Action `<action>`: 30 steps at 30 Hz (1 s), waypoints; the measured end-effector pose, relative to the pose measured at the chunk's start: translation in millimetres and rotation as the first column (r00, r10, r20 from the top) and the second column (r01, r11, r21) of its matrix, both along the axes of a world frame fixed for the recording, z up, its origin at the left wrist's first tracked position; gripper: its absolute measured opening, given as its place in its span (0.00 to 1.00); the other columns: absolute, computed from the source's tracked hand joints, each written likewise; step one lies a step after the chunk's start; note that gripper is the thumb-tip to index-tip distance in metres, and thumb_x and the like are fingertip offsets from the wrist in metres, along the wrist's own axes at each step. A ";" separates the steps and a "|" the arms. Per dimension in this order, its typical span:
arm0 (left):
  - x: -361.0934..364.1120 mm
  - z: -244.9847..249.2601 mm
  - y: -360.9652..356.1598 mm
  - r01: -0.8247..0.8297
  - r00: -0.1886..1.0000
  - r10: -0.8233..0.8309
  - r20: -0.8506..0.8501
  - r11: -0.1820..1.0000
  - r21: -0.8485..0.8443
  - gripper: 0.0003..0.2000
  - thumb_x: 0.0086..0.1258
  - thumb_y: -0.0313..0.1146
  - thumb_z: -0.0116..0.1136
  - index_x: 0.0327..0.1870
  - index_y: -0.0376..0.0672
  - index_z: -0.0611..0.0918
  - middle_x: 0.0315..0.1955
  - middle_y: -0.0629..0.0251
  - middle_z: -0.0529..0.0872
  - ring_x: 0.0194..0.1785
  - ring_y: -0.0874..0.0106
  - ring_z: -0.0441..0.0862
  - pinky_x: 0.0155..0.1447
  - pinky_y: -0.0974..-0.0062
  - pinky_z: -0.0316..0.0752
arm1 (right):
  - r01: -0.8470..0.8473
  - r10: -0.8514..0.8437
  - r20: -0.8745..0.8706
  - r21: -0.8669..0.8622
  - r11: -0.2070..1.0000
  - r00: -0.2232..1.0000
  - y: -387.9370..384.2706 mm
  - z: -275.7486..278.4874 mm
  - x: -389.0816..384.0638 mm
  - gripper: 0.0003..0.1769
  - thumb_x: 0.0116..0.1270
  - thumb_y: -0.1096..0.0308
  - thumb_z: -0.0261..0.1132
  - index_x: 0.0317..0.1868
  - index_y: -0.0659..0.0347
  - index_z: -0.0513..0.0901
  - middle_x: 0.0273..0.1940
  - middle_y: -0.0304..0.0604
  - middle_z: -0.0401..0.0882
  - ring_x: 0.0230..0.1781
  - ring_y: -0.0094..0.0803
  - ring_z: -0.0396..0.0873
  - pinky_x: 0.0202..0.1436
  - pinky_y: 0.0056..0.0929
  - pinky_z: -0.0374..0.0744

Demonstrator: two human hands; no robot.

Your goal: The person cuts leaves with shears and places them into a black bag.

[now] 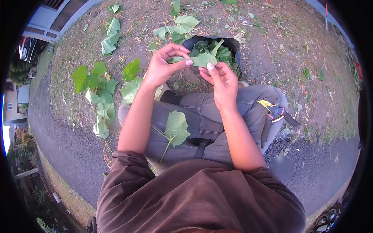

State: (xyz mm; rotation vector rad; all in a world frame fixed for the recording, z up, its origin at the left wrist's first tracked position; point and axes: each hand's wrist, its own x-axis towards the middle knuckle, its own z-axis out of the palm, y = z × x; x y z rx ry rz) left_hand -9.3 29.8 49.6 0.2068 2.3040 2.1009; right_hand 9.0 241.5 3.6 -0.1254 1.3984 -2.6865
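The left hand (161, 66) and right hand (225, 84) both had a green leaf (204, 60) pinched between their fingertips, just over the near side of the black bag (237, 50). A heap of leaves (225, 53) was already inside it, while leafy stems (105, 95) lay outside on the ground (268, 50) and a leafy cutting (176, 128) rested across the lap, with the pruning shears (275, 112) lying unheld by the right knee.
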 end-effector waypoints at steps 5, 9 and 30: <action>2.0 4.1 -0.6 -0.013 0.997 0.002 -0.076 0.991 -0.134 0.16 0.66 0.21 0.77 0.53 0.37 0.86 0.45 0.66 0.91 0.50 0.79 0.87 0.54 0.79 0.83 | -0.084 0.090 -0.061 0.101 0.991 0.994 -0.7 6.4 2.6 0.14 0.78 0.76 0.68 0.60 0.71 0.84 0.54 0.46 0.89 0.53 0.27 0.88 0.59 0.28 0.87; 2.6 1.4 -0.2 -0.007 0.999 0.001 -0.054 0.994 -0.111 0.14 0.65 0.25 0.79 0.49 0.38 0.88 0.42 0.67 0.93 0.51 0.78 0.87 0.61 0.75 0.80 | -0.059 0.060 -0.015 0.074 0.995 0.998 -4.1 -6.2 1.2 0.15 0.76 0.75 0.71 0.60 0.71 0.86 0.52 0.45 0.91 0.51 0.26 0.88 0.58 0.25 0.85; -7.8 -34.7 -15.7 0.132 0.991 -0.132 -0.023 0.991 -0.013 0.10 0.66 0.33 0.78 0.43 0.39 0.92 0.35 0.69 0.94 0.43 0.78 0.90 0.53 0.74 0.83 | 0.014 -0.026 0.046 0.231 0.973 0.999 -17.4 -9.1 -1.5 0.14 0.78 0.76 0.68 0.60 0.70 0.85 0.55 0.48 0.87 0.53 0.31 0.88 0.60 0.30 0.87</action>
